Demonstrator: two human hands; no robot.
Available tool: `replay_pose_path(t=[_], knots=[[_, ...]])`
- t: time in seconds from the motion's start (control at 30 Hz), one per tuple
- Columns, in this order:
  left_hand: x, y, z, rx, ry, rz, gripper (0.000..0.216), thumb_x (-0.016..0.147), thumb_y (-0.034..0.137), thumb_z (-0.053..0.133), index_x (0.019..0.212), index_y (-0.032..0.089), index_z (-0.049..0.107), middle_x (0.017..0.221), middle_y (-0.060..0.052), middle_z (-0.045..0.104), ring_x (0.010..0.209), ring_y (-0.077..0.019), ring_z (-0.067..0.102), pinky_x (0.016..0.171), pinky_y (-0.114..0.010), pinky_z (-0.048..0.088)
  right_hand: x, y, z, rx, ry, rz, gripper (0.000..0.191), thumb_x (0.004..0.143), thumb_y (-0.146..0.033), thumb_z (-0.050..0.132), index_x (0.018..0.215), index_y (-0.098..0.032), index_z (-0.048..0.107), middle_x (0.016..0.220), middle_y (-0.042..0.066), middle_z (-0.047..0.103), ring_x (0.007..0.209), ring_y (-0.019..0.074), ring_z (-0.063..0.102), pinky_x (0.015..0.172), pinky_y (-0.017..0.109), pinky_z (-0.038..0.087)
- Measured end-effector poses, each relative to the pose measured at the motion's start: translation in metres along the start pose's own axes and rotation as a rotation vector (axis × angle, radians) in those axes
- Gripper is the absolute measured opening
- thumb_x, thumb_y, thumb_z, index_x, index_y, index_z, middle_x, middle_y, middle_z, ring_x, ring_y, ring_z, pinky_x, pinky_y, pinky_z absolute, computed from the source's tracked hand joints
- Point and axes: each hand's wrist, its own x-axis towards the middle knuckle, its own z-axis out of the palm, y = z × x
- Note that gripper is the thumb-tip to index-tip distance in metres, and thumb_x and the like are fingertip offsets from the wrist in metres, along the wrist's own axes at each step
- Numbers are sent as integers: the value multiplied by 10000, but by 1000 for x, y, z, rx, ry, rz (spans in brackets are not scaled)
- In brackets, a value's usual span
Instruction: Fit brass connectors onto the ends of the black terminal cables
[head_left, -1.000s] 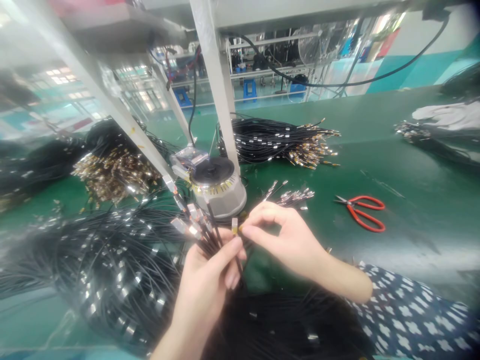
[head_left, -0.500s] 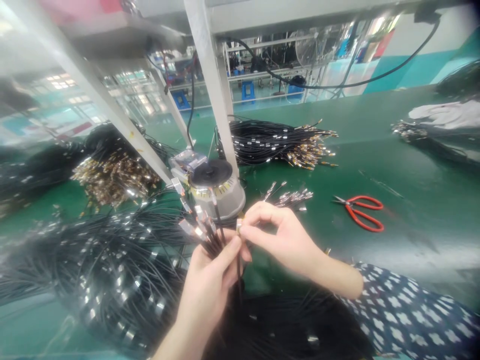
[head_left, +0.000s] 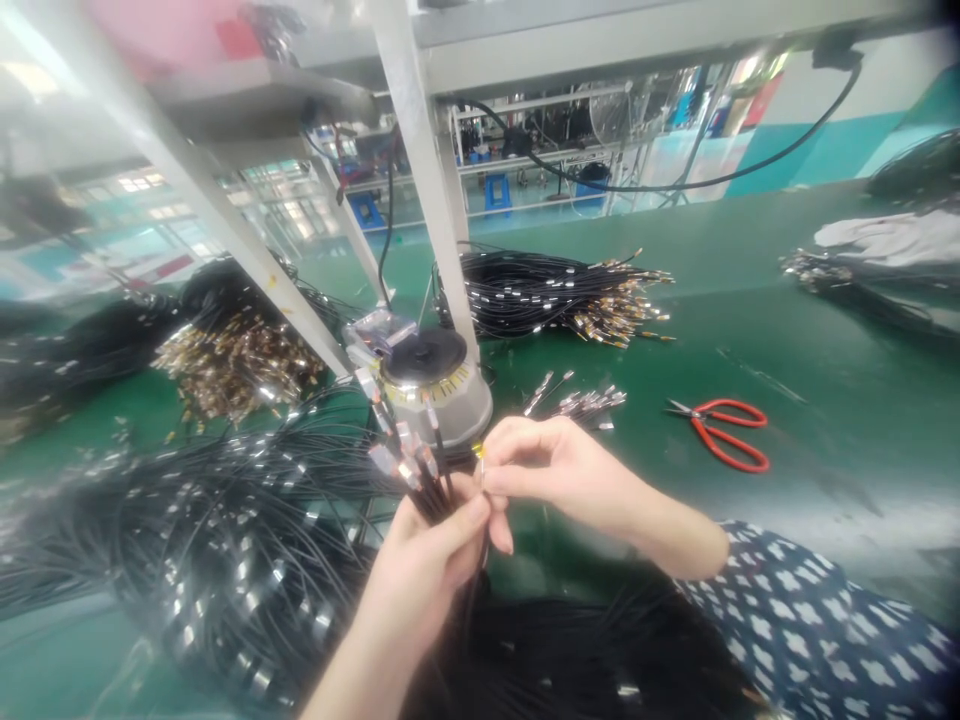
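Note:
My left hand (head_left: 435,560) is closed around a small bunch of thin black cables (head_left: 416,465) whose metal-tipped ends fan upward. My right hand (head_left: 559,470) pinches the tip of one cable (head_left: 480,458) between thumb and forefinger, right beside the left thumb. Both hands hover just in front of a round grey machine (head_left: 435,385) with a black top. A large heap of black cables (head_left: 225,530) with silver sleeves lies at the left and runs under my arms.
Red-handled scissors (head_left: 724,432) lie on the green table (head_left: 825,400) at the right. A small pile of metal terminals (head_left: 581,400) sits behind my right hand. Cable bundles with gold ends lie at the back (head_left: 570,295) and left (head_left: 232,360). Grey frame posts (head_left: 420,170) stand over the machine.
My right hand has drawn in closer to my left thumb, and its pinched cable tip now sits lower. The left hand keeps its bunch, shifted slightly right.

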Motion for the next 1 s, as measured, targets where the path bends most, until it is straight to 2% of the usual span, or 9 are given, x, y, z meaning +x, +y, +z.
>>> replay_pose_path(t=[0.13, 0.23, 0.37, 0.5, 0.57, 0.63, 0.73, 0.9, 1.0], knots=[[0, 3, 0, 3, -13, -35, 210, 750, 315, 748, 746, 115, 686, 563, -46, 664, 343, 15, 234, 415, -188, 181, 2, -1, -11, -152, -6, -53, 232, 861, -359, 649, 761, -158, 702, 916, 36, 613, 810, 137, 622, 790, 290, 510], [1, 2, 2, -7, -28, -28, 237, 740, 313, 760, 872, 126, 702, 680, -68, 692, 349, 21, 236, 411, -196, 125, 4, -5, -19, -243, 92, -80, 238, 910, -364, 578, 864, -167, 706, 930, 41, 646, 865, 147, 614, 823, 292, 490], [3, -2, 5, -14, -34, -15, 229, 725, 289, 782, 869, 137, 688, 708, -38, 661, 362, 12, 274, 416, -207, 146, 3, -13, -14, -428, 213, -146, 139, 846, -310, 660, 852, -180, 711, 930, 40, 667, 891, 170, 622, 830, 306, 484], [5, -7, 8, 18, -45, -2, 233, 732, 323, 782, 739, 118, 672, 581, 6, 580, 370, -1, 283, 409, -201, 178, -1, -22, 2, -581, 253, -160, 66, 760, -264, 755, 777, -209, 723, 950, 19, 648, 888, 177, 630, 841, 311, 479], [4, -8, 9, 51, -41, 31, 265, 765, 369, 749, 729, 116, 680, 583, -1, 591, 353, -3, 305, 400, -198, 205, -2, -25, 5, -631, 237, -149, 155, 801, -228, 713, 650, -197, 695, 897, 12, 636, 850, 163, 622, 813, 301, 471], [3, -8, 9, 61, -1, 89, 275, 792, 397, 716, 796, 122, 714, 681, -45, 663, 368, -34, 425, 419, -209, 313, -3, -27, 2, -639, 198, -141, 268, 843, -193, 660, 576, -178, 654, 835, 10, 618, 827, 149, 606, 797, 287, 457], [0, -4, 9, -17, 152, 166, 268, 745, 385, 760, 814, 126, 751, 810, -94, 710, 598, -152, 629, 579, -273, 488, -4, -29, -9, -601, 128, -106, 226, 858, -214, 647, 637, -170, 658, 807, 6, 591, 816, 144, 586, 795, 281, 445], [-5, 1, 8, -16, 280, 229, 245, 738, 386, 769, 772, 144, 762, 629, -18, 620, 583, -109, 526, 510, -195, 409, -9, -28, -18, -583, -39, 7, 216, 856, -334, 660, 715, -172, 674, 888, 25, 629, 863, 171, 593, 829, 303, 450], [-7, 0, 5, 109, 302, 303, 251, 745, 403, 763, 751, 152, 768, 720, -38, 672, 709, -142, 571, 698, -228, 467, -14, -31, -17, -664, -16, 5, 177, 866, -292, 646, 738, -177, 686, 898, 27, 644, 867, 174, 598, 826, 301, 448]])
